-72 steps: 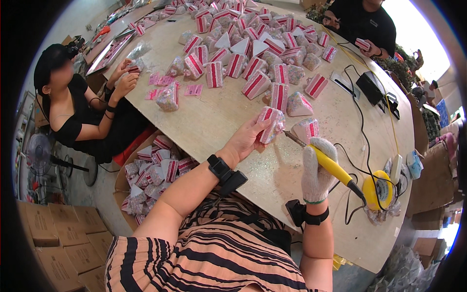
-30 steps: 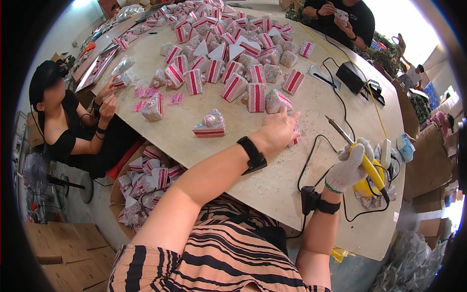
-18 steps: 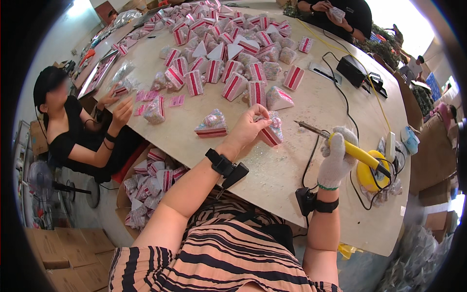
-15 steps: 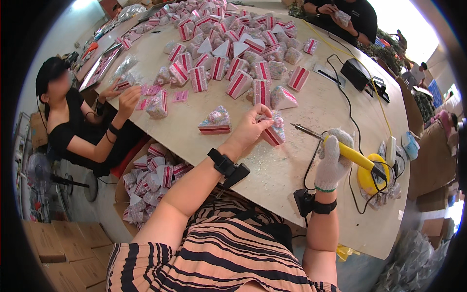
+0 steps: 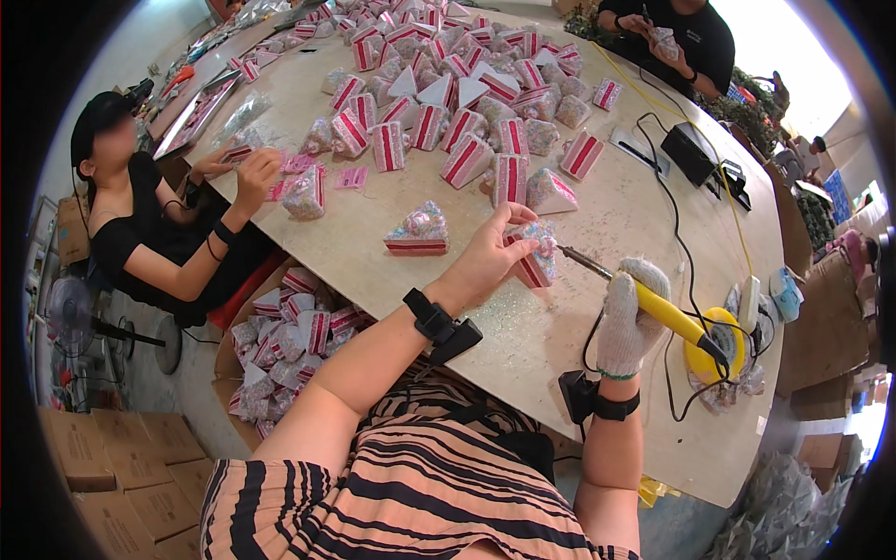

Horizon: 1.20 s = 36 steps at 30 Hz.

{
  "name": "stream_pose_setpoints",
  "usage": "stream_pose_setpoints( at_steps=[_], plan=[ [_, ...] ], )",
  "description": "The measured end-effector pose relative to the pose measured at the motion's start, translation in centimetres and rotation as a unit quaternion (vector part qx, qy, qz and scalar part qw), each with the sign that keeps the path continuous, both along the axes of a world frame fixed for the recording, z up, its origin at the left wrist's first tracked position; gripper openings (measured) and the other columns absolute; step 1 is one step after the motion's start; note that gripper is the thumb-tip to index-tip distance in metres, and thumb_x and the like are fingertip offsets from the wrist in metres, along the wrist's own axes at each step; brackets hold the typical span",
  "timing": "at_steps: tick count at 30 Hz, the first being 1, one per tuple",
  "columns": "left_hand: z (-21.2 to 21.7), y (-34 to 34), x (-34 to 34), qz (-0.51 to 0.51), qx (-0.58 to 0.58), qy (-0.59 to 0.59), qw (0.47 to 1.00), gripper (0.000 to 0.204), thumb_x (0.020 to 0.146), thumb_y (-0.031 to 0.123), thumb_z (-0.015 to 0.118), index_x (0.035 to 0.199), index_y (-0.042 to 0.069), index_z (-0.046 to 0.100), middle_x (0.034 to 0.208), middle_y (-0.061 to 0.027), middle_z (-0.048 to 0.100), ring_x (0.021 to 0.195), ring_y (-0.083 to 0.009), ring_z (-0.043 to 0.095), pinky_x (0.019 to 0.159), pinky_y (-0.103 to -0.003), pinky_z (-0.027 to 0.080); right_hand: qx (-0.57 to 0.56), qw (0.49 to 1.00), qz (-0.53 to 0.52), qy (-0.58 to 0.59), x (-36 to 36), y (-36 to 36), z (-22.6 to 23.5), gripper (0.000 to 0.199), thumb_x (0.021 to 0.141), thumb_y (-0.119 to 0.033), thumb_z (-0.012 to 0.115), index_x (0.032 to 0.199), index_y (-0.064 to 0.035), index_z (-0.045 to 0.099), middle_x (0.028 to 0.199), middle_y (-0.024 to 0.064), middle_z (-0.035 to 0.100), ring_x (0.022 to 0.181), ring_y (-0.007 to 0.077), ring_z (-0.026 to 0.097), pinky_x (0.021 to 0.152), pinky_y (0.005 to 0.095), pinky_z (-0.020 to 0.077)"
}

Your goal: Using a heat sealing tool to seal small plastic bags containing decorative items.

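In my bare left hand [image 5: 490, 254] is a cake-slice-shaped ornament [image 5: 535, 259], wedge-like, with red and white layered sides and a glittery pastel top. My fingers grip its left side just above the table. My gloved right hand [image 5: 635, 313] is wrapped round a yellow-handled soldering iron [image 5: 670, 315]. The iron's metal tip points left and reaches the ornament's right edge; whether it touches I cannot tell. A second cake-slice ornament [image 5: 416, 231] lies to the left of my left hand. Others stand just beyond my fingers, among them one tilted slice [image 5: 551, 192].
A large pile of cake-slice ornaments [image 5: 448, 93] covers the table's far part. A box of more slices [image 5: 289, 336] stands below the left edge. Cables run past a black power unit [image 5: 689, 149] and a yellow round stand [image 5: 714, 343] at right. Co-workers sit left [image 5: 140, 205] and far right [image 5: 686, 37].
The soldering iron's tip has come up to the ornament's right edge, my right hand moving slightly left. My left hand has shifted a little right and turned the ornament.
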<state>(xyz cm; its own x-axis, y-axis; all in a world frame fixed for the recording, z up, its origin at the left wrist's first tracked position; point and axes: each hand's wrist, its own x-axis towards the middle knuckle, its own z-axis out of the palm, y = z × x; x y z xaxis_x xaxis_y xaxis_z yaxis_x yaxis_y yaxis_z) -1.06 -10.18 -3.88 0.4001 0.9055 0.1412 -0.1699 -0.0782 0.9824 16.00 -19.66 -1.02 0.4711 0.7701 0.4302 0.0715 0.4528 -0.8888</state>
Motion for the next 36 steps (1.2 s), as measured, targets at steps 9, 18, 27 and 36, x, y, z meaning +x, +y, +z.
stream_pose_setpoints(
  at_steps=[9,18,27,36],
  plan=[
    [0.6,-0.3,0.2,-0.027,-0.063,-0.044,0.997,0.028,0.086,0.002,0.055,0.111,0.004,0.044,0.106,-0.0071,0.048,0.093,-0.0133,0.052,0.079,-0.027,0.046,-0.010,1.000,-0.011,-0.013,0.1,0.0,-0.1,0.020,0.080,-0.001,0.065,0.099,-0.0037,0.058,0.097,0.0039,0.058,0.090,0.0124,0.053,0.081,0.0264,0.0422],
    [0.7,-0.4,0.0,-0.017,-0.034,-0.014,0.999,0.028,0.086,0.003,0.056,0.110,0.004,0.044,0.105,-0.0060,0.048,0.092,-0.0137,0.052,0.079,-0.028,0.046,-0.006,1.000,-0.009,-0.023,0.0,-0.1,-0.1,0.019,0.081,-0.001,0.065,0.099,-0.0034,0.058,0.096,0.0045,0.058,0.088,0.0127,0.052,0.081,0.0267,0.0421],
    [0.2,-0.3,0.2,-0.006,-0.002,0.014,1.000,0.027,0.087,0.003,0.056,0.111,0.005,0.045,0.097,-0.0050,0.052,0.087,-0.0088,0.054,0.077,-0.024,0.046,-0.002,0.999,-0.006,-0.050,-0.2,-0.4,0.4,0.019,0.080,0.000,0.064,0.098,-0.0024,0.058,0.096,0.0054,0.059,0.087,0.0120,0.053,0.079,0.0263,0.0430],
    [-0.1,-0.2,0.2,0.004,0.042,0.032,0.999,0.025,0.087,0.004,0.056,0.110,0.005,0.045,0.099,-0.0041,0.052,0.089,-0.0089,0.054,0.078,-0.025,0.046,0.003,0.997,-0.010,-0.078,-0.3,-0.6,0.8,0.019,0.079,0.002,0.063,0.096,-0.0017,0.058,0.093,0.0055,0.059,0.083,0.0112,0.053,0.075,0.0251,0.0435]
  ],
)
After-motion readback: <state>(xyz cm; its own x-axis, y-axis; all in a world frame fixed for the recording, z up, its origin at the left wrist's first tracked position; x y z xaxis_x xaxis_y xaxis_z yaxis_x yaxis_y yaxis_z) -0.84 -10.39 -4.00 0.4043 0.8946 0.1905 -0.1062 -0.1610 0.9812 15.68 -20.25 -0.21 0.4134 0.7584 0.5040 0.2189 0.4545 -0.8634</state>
